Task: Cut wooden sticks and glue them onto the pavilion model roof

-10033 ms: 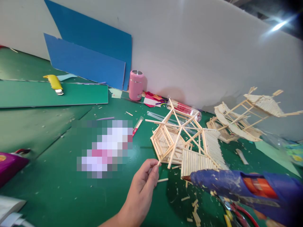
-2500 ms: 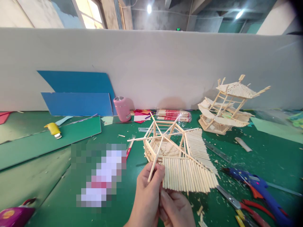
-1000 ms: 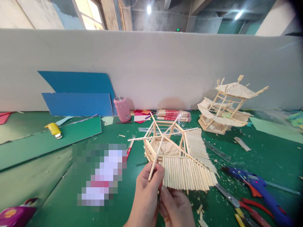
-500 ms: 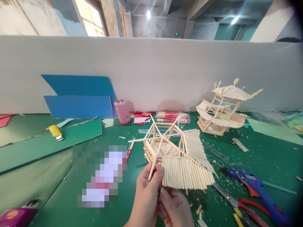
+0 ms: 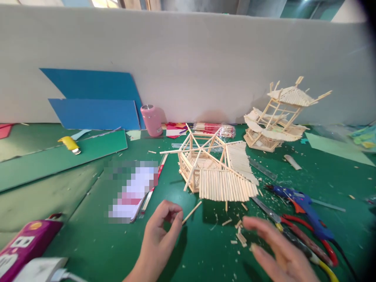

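Observation:
In my left hand (image 5: 164, 227), thumb and fingers are pinched on a short wooden stick (image 5: 192, 212) that points up and right. My right hand (image 5: 277, 248), at the lower right, has its fingers apart and nothing in it, close to some stick offcuts (image 5: 241, 237). Beyond both hands stands a small pavilion model (image 5: 229, 186) made of wooden sticks. Slats fill two roof sections on its right, while bare rafters meet at the top on its left. Neither hand touches the model.
Right of the model lie scissors (image 5: 266, 209), a blue glue gun (image 5: 305, 201) and red-handled pliers (image 5: 311, 229). A taller stick pavilion (image 5: 273, 117) stands behind. At left are a blurred phone (image 5: 132, 192), a yellow cutter (image 5: 69, 145) and a purple power strip (image 5: 29, 243). A pink bottle (image 5: 152, 121) stands farther back.
Both hands have come away from the model's roof edge. The right hand has moved right and opened; the left has moved left, with a stick now showing in it. The view has tilted down.

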The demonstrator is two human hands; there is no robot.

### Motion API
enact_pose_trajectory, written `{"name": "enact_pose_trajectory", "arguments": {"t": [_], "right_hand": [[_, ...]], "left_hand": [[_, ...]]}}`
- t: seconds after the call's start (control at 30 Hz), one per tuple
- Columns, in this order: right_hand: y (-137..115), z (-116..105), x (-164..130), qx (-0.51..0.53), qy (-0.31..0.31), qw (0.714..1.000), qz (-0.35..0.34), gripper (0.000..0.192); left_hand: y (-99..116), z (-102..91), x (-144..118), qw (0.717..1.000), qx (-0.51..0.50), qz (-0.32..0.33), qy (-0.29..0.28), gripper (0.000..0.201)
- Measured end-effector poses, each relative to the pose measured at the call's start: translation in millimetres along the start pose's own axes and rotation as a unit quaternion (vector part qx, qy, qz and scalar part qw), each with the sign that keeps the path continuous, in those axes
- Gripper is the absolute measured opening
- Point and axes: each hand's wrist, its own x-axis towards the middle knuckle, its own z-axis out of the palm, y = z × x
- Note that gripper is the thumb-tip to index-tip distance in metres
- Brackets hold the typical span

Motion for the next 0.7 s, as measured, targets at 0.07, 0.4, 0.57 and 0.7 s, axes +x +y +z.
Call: {"name": "enact_pose_trajectory", "arguments": {"t": [0.07,0.4,0.57,0.7], "right_hand": [[-3.1,-23.0,-0.3,-0.038,0.063,0.997,-0.019,0.046],[-14.4,-35.1,0.0,0.01,0.186,0.98,-0.075,0.04],[-6.0,-17.2,-2.0,-0.021,0.122,0.987,-0.099,0.032],[1.5,-8.8,-4.8,-0.087,0.071,0.982,-0.15,0.028]], "left_hand": [[-3.8,-7.6,-5.4,0.998,0.047,0.043,0.007,0.007],[-3.2,-9.4,-14.1,0.911,0.352,0.207,-0.056,0.015],[1.9,15.9,10.9,0.794,0.556,0.165,-0.183,0.026],[3.7,21.1,27.7,0.794,0.55,0.156,-0.207,0.021]]}}
